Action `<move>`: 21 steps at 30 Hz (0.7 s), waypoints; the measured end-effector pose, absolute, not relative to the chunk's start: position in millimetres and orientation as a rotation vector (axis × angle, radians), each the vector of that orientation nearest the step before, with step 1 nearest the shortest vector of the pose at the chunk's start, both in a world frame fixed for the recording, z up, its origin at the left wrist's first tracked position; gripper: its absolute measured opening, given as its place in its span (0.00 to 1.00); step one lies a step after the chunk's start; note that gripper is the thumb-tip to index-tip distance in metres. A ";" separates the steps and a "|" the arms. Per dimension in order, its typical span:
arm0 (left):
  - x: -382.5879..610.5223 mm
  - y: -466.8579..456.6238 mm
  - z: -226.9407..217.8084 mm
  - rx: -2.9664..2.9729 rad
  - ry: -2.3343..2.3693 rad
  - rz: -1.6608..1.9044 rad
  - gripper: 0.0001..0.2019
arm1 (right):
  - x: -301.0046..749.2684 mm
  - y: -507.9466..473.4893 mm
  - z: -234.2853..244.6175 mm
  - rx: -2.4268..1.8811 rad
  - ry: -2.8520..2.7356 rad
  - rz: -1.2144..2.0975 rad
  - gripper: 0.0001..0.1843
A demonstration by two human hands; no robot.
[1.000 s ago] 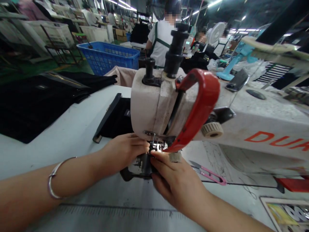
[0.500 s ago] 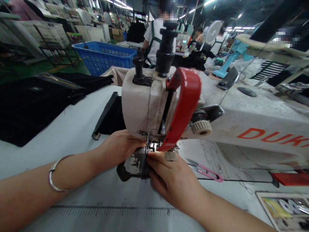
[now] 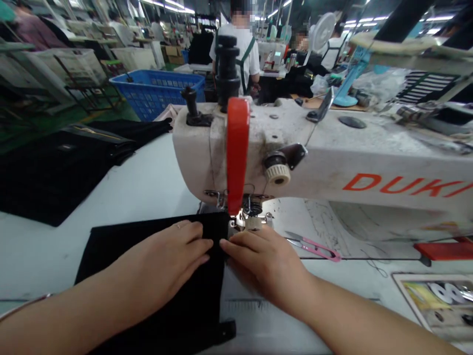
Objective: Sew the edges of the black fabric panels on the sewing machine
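Observation:
A black fabric piece (image 3: 155,301) lies on the table in front of the sewing machine (image 3: 199,158), its far right corner beside the presser foot (image 3: 238,222). My left hand (image 3: 173,256) rests on top of the fabric, fingers stretched toward the needle area and palm down. At the fabric's right edge, close to the presser foot, my right hand (image 3: 262,261) has its fingers pressed together on that edge; its thumb is hidden. A dark strip with a rounded end (image 3: 227,330) sticks out at the fabric's near right corner.
Pink-handled thread snips (image 3: 318,249) lie right of my right hand. A tray with bobbins (image 3: 439,301) is at the right edge. Folded black garments (image 3: 48,167) cover the table's left side. Behind stand a blue basket (image 3: 158,91) and a person in a white shirt (image 3: 240,54).
The black fabric has come from behind the machine head to the front left, now spread under my left hand. The red lever appears turned, and the view has shifted.

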State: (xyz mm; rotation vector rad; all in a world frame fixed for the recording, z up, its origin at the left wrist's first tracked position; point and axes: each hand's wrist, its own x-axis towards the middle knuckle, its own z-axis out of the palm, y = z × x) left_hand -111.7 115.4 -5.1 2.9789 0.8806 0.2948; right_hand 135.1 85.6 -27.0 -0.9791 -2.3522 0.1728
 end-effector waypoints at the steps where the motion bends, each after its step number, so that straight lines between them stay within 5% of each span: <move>1: -108.3 116.7 -5.8 3.000 0.863 0.289 0.15 | 135.0 84.5 -27.0 -0.962 -2.364 0.158 0.13; 15: -97.1 128.2 -27.4 2.984 0.835 0.463 0.17 | 130.9 82.4 -31.0 -0.950 -2.402 0.132 0.13; 21: -106.0 114.9 -13.1 2.875 0.880 0.267 0.20 | 133.9 55.7 -8.9 -1.166 -2.236 0.523 0.08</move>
